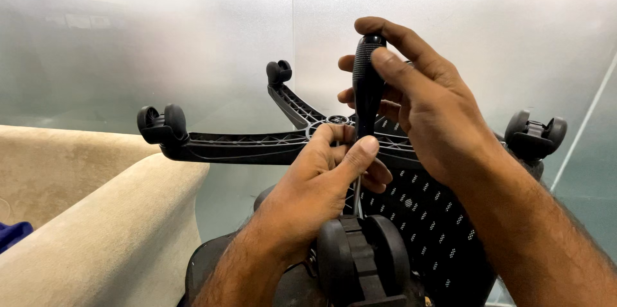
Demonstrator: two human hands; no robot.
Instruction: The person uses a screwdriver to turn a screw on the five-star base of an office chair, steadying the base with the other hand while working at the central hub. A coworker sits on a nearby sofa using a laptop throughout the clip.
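An upturned office chair with its star base point(257, 143) raised toward a frosted glass wall point(193, 37). Two hands work at the base. The right hand point(418, 108) is closed around the black ribbed handle of one screwdriver point(367, 82), held upright with the thumb pressed against the handle's upper part. The left hand point(324, 175) is curled just below it, thumb and fingers pinched around the lower end of the handle, where the thin metal shaft emerges and runs down toward the nearest caster point(363, 259). The two hands touch, stacked one above the other on the same tool. Four casters are visible: one at the left arm end point(160, 124), one at the far arm end point(279, 72), one at the right point(535, 132), and the nearest one at the bottom centre. The chair's black seat fabric with white dots point(430, 217) lies beneath the right wrist. One beige sofa point(96, 217) stands at the left, bearing a piece of blue cloth point(11, 235) at the frame's edge.
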